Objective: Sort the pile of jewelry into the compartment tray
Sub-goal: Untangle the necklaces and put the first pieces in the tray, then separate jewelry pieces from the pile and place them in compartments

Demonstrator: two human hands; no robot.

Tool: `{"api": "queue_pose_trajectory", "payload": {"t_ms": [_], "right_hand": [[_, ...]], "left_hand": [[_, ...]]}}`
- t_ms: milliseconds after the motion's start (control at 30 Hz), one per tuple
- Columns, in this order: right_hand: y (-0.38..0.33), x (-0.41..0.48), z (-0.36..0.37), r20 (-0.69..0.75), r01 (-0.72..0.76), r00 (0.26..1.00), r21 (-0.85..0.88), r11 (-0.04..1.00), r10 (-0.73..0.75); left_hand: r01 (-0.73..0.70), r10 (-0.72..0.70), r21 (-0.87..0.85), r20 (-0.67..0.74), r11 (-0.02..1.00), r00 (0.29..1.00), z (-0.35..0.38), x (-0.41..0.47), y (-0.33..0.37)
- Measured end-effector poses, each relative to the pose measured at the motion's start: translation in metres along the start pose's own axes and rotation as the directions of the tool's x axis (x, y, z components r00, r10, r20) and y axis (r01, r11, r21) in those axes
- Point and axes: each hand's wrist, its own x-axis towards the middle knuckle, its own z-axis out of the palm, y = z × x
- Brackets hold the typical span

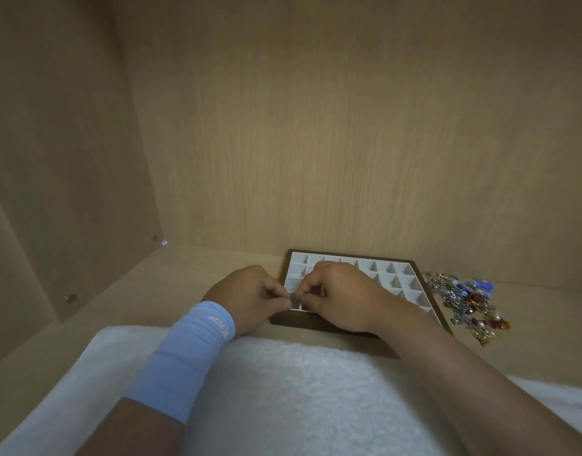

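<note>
The compartment tray (406, 269) has a dark brown frame and pale grey square cells, and lies on the wooden shelf against the back wall. A tangled pile of jewelry (469, 302), with blue, red, gold and silver pieces, lies just right of the tray. My left hand (250, 297) and my right hand (339, 296) meet over the tray's front-left corner. Their fingertips pinch together on something small and thin between them; what it is cannot be made out. My right hand covers several cells.
A white fluffy towel (299, 396) covers the shelf's near part under my forearms. A light blue wristband (191, 357) is on my left wrist. Wooden walls close the shelf at the back and left, with metal fittings (71, 298) in the left panel.
</note>
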Motion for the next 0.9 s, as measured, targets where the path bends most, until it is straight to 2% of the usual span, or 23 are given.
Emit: {"api": "queue_pose_trajectory", "payload": {"t_ms": [167,367,467,533,600,667,767,900], "right_hand": [[-0.001,0.000,0.008,0.010,0.042,0.999,-0.026,0.999,-0.042],[-0.001,-0.003,0.008,0.013,0.023,1.000,-0.015,1.000,-0.023],[0.001,-0.012,0.000,-0.050,0.009,0.999,-0.015,1.000,-0.010],[0.009,-0.022,-0.010,-0.109,-0.019,0.994,-0.017,1.000,0.017],[0.025,-0.039,-0.024,-0.166,-0.072,0.984,-0.009,0.997,0.069],[0.045,-0.062,-0.038,-0.231,-0.155,0.961,-0.008,0.988,0.149],[0.081,-0.100,-0.056,-0.320,-0.299,0.906,-0.023,0.954,0.276],[0.127,-0.146,-0.067,-0.416,-0.468,0.812,-0.041,0.883,0.411]], "left_hand": [[-0.034,0.034,0.003,-0.016,0.999,0.999,0.000,0.000,0.001],[-0.050,0.050,0.031,0.020,0.998,0.999,0.000,0.000,-0.001],[-0.057,0.058,0.072,-0.009,0.996,0.998,-0.001,0.000,-0.001],[-0.093,0.100,0.092,-0.080,0.991,0.992,0.005,0.001,0.006],[-0.155,0.158,0.031,-0.157,0.987,0.975,0.015,-0.001,0.019],[-0.222,0.211,-0.043,-0.176,0.974,0.962,0.030,-0.001,0.039],[-0.321,0.316,-0.028,-0.116,0.947,0.942,0.052,0.005,0.077],[-0.362,0.362,0.007,0.004,0.932,0.932,0.079,0.022,0.136]]}}
